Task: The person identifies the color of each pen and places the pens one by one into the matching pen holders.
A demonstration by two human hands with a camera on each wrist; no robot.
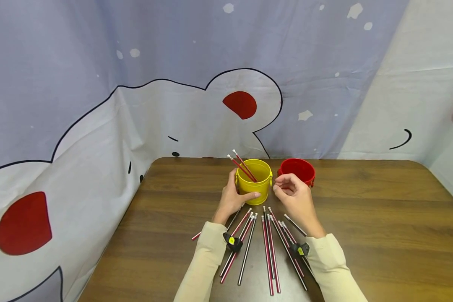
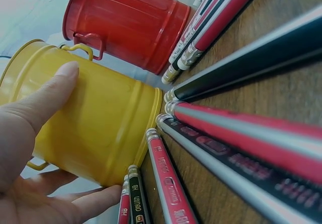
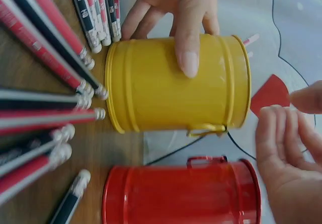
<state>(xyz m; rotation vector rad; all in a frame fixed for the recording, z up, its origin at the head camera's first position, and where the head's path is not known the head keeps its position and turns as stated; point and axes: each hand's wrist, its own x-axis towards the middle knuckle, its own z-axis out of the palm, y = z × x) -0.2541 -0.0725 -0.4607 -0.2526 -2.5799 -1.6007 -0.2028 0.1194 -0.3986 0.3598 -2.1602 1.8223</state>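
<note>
The left grip (image 1: 231, 200) curls round the yellow bucket (image 1: 256, 187), which looks stiff, light and slightly slippery, best held around its middle; the right grip (image 1: 299, 202) is loosely bent, pinching nothing visible

Brown table (image 1: 381, 226): pencils (image 1: 247, 249); yellow bucket (image 1: 259, 189); red bucket (image 3: 176, 196)

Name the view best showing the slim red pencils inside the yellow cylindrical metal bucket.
The head view: it looks into the bucket, showing both pencils. The right wrist view catches one end beyond the bucket; the left wrist view, none.
</note>
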